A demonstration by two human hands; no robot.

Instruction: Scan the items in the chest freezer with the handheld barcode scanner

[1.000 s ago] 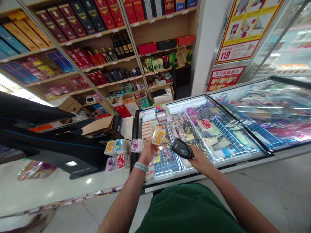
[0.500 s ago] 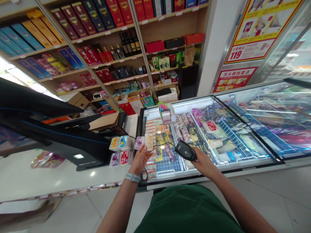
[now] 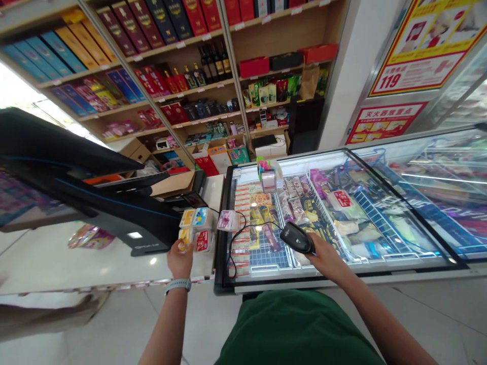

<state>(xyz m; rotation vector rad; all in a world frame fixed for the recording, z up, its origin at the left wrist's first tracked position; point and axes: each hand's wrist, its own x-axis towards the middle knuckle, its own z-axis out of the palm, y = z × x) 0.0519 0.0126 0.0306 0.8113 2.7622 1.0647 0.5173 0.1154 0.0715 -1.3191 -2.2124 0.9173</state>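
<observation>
My left hand (image 3: 179,262), with a watch at the wrist, has its fingers closed on a small plastic tub with a yellow label (image 3: 184,237). That tub is at the front left of a cluster of tubs on the white counter, among them a red-labelled tub (image 3: 202,241), a blue-labelled tub (image 3: 200,217) and another yellow-labelled tub (image 3: 187,218). Apart from these, a purple-labelled tub (image 3: 227,220) sits at the freezer's left edge. In my right hand (image 3: 326,258) is a black barcode scanner (image 3: 297,238), held above the freezer glass, its cable running left.
A black checkout monitor (image 3: 140,223) stands on the counter (image 3: 129,274) at left, beside a bagged item (image 3: 91,237). The glass-topped freezer (image 3: 266,276) holds baskets of frozen packets. Shelves of boxes and bottles (image 3: 213,66) line the back. A cardboard box (image 3: 173,183) lies behind the tubs.
My left hand has carried the yellow-labelled tub left, from over the freezer's edge to the cluster on the counter. My right hand still holds the scanner. The view has shifted slightly.
</observation>
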